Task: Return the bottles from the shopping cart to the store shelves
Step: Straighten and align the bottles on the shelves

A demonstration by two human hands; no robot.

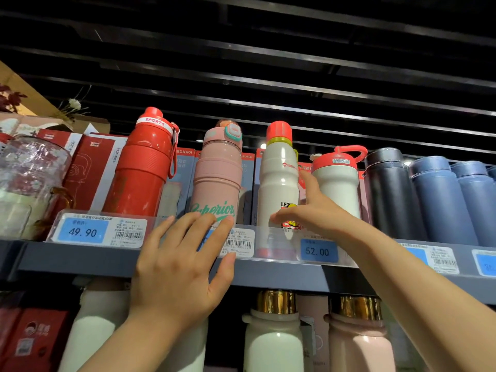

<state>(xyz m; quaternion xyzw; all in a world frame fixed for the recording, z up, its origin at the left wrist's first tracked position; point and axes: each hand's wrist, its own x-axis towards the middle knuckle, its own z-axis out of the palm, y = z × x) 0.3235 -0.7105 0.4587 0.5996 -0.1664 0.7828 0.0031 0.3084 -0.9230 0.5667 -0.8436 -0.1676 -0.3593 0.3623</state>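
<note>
On the grey upper shelf [80,260] stand a red sports bottle [142,167], a pink bottle [218,173], a white bottle with a red cap [277,170] and a shorter white bottle with a red lid [339,181]. My left hand [177,267] is spread open in front of the shelf edge, fingertips at the base of the pink bottle, holding nothing. My right hand [312,210] reaches between the two white bottles, fingers apart; its thumb lies against the taller one's lower part. The cart is out of view.
Dark and blue flasks [440,200] fill the shelf's right end. Red boxes [88,167] and a glass jug [29,183] sit at the left. Price tags [318,251] line the shelf front. White and pink bottles with gold caps [273,334] stand on the shelf below.
</note>
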